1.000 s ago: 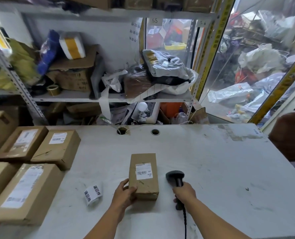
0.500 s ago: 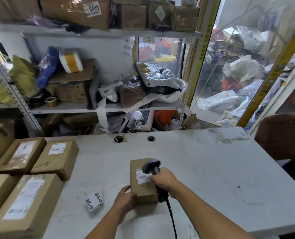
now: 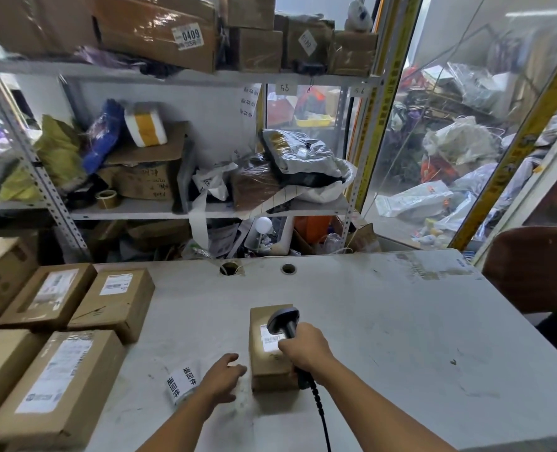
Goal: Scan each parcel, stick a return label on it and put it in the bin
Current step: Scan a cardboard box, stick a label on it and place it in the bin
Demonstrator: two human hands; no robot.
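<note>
1. The right hand (image 3: 304, 349) has its fingers wrapped round the scanner (image 3: 285, 322), its head lighting the parcel (image 3: 269, 363) on the tabletop (image 3: 401, 337).
2. The left hand (image 3: 221, 380) hovers beside the parcel, fingers loosely spread, holding nothing.
3. Return labels (image 3: 182, 383) lie just left.

Small brown parcel (image 3: 270, 363) flat on table — label lit.

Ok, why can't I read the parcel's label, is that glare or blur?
Head view: glare. The scanner in the right hand throws a bright patch on the parcel's label, washing out the print. Wide-angle distortion bends the shelf edges; the left hand looks slightly soft.
</note>
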